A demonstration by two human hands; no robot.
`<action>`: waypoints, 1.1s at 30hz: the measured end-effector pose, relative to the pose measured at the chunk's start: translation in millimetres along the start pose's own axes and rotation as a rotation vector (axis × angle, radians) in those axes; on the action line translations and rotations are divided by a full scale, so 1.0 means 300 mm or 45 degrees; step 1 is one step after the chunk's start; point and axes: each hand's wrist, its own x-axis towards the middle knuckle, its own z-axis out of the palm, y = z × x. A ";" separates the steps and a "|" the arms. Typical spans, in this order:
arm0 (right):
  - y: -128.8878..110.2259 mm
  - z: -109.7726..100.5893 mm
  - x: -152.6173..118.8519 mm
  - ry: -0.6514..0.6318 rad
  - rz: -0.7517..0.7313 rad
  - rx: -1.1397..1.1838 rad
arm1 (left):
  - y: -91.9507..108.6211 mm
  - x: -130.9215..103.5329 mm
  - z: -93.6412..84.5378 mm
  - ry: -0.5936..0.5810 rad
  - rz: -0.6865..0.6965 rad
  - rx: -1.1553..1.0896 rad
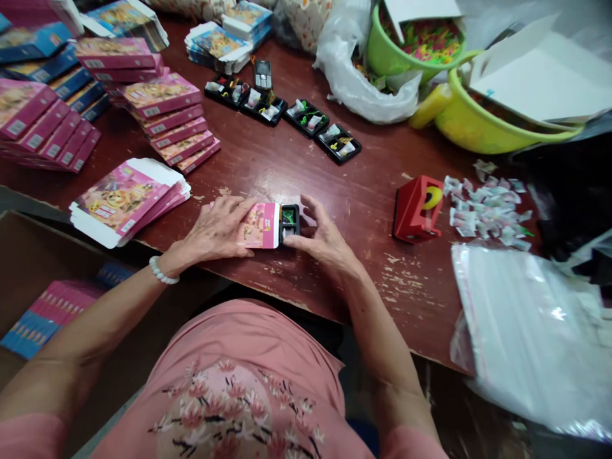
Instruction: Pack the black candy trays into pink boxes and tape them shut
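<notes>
Under my left hand (220,223) lies a small pink printed box (262,225), flat near the table's front edge, with my fingers over its left part and the thumb along its near side. A black compartment tray (289,220) sticks out of the box's right end, with something green in one compartment and a pale item in another. My right hand (321,233) is at the tray's outer end, thumb touching its near corner and index finger spread apart near the far corner. Flattened pink boxes (122,197) lie stacked to the left.
Stacked pink boxes (162,95) and blue boxes (48,67) stand at left. Filled black trays (306,118) and a phone (262,74) lie behind. On the right are a red tape dispenser (414,210), small wrapped packets (492,207), plastic bags (521,319) and a yellow basin (502,137).
</notes>
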 end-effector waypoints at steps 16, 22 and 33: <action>-0.054 0.171 -0.076 0.251 -0.141 -0.164 | 0.061 -0.048 0.031 0.178 0.135 -0.332; -0.193 0.090 -0.183 0.118 -0.240 -0.512 | 0.137 -0.141 -0.005 0.165 0.225 -1.184; -0.113 0.162 -0.338 -0.290 -0.203 -0.538 | 0.207 -0.280 0.154 -0.052 -0.156 -1.946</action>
